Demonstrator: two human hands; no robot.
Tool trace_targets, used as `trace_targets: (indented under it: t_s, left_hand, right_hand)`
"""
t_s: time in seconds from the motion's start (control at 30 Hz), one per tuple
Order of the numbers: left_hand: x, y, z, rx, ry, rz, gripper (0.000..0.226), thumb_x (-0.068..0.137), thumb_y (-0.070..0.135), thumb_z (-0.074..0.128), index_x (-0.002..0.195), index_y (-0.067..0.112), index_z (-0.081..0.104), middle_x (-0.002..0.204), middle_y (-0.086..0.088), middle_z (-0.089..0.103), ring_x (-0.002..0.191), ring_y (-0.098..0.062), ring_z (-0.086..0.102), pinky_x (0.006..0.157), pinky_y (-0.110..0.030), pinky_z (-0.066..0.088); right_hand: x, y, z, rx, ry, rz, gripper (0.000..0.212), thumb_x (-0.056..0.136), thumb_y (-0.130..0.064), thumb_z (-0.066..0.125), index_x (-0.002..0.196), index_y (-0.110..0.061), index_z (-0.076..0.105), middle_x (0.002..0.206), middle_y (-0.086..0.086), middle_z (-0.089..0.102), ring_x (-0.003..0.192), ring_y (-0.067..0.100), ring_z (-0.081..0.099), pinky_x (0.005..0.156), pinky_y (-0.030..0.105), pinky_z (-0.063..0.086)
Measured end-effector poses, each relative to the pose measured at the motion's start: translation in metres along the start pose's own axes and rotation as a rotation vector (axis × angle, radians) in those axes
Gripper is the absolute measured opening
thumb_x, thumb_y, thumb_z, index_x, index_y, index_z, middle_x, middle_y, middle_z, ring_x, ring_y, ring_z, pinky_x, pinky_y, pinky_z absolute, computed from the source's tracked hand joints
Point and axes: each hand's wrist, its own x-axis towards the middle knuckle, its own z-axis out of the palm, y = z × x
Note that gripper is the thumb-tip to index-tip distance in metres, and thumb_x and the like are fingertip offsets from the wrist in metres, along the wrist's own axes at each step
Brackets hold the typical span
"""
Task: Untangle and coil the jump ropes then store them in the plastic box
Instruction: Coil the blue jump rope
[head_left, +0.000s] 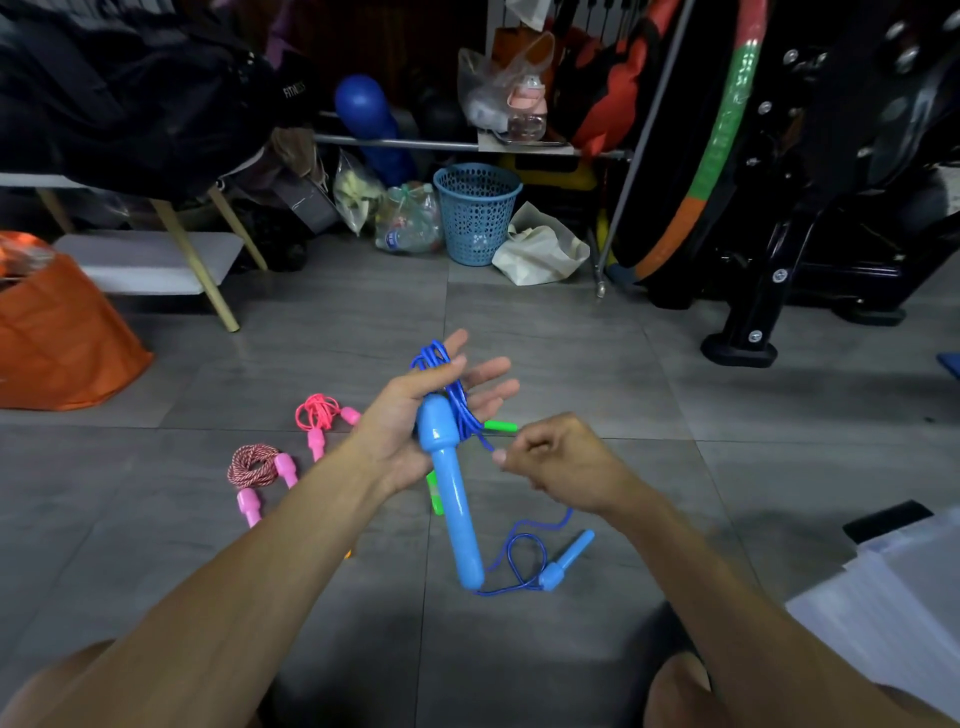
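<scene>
My left hand is held palm up with blue rope coils looped over it, and its thumb presses them. One light blue handle hangs down from that palm. My right hand pinches the blue cord just right of the handle. The cord trails down to the second blue handle on the floor. A green-handled rope lies under my hands, mostly hidden. Two coiled ropes lie on the floor to the left: a neon pink rope and a red-and-white rope with pink handles.
A translucent plastic box stands at the right edge. An orange bag sits at the far left, next to a white bench. A blue mesh basket, bags and black gym equipment line the back. My knees show at the bottom.
</scene>
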Motion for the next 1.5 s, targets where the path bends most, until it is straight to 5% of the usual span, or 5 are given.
trace_targets:
  t_s: [0.3, 0.57, 0.73, 1.0, 1.5]
  left_hand:
    - [0.011, -0.011, -0.008, 0.567, 0.168, 0.232, 0.06, 0.098, 0.001, 0.042, 0.149, 0.02, 0.017, 0.117, -0.001, 0.063, 0.117, -0.025, 0.058, 0.105, -0.034, 0.041]
    - [-0.002, -0.017, -0.006, 1.152, 0.018, 0.029, 0.035, 0.098, 0.037, 0.041, 0.099, 0.01, 0.063, 0.09, -0.005, 0.073, 0.071, -0.001, 0.067, 0.076, -0.023, 0.051]
    - [-0.01, -0.027, 0.001, 1.017, -0.178, -0.139, 0.062, 0.088, 0.062, 0.037, 0.079, 0.01, 0.07, 0.056, -0.019, 0.062, 0.039, -0.016, 0.053, 0.09, -0.059, 0.048]
    - [-0.014, -0.017, 0.003, 0.584, -0.369, -0.264, 0.038, 0.092, 0.038, 0.046, 0.111, 0.013, 0.069, 0.046, -0.006, 0.043, 0.035, -0.014, 0.04, 0.077, -0.036, 0.053]
    - [-0.007, 0.015, -0.009, -0.176, 0.11, 0.128, 0.042, 0.093, 0.031, 0.05, 0.134, 0.02, 0.05, 0.06, 0.0, 0.054, 0.049, -0.011, 0.054, 0.061, -0.026, 0.057]
  right_hand:
    - [-0.025, -0.023, -0.018, -0.049, -0.23, 0.032, 0.012, 0.081, -0.005, 0.066, 0.069, -0.002, 0.067, 0.055, 0.008, 0.06, 0.05, 0.017, 0.054, 0.06, 0.028, 0.046]
    - [-0.028, -0.027, -0.039, 0.119, 0.03, -0.157, 0.009, 0.087, -0.011, 0.066, 0.082, -0.014, 0.073, 0.063, 0.01, 0.055, 0.054, 0.015, 0.044, 0.054, 0.024, 0.04]
    - [-0.02, -0.031, -0.037, 0.149, 0.189, -0.294, 0.007, 0.084, -0.004, 0.067, 0.081, -0.009, 0.071, 0.063, -0.01, 0.065, 0.055, -0.003, 0.055, 0.058, 0.012, 0.042]
    - [0.0, -0.021, -0.036, 0.149, 0.307, -0.195, 0.024, 0.075, -0.026, 0.078, 0.073, -0.006, 0.066, 0.063, 0.009, 0.056, 0.059, 0.016, 0.046, 0.057, 0.029, 0.039]
    - [0.01, 0.017, -0.028, 0.04, 0.167, 0.093, 0.015, 0.086, 0.003, 0.056, 0.084, -0.011, 0.06, 0.057, 0.007, 0.049, 0.038, 0.008, 0.042, 0.042, 0.018, 0.037]
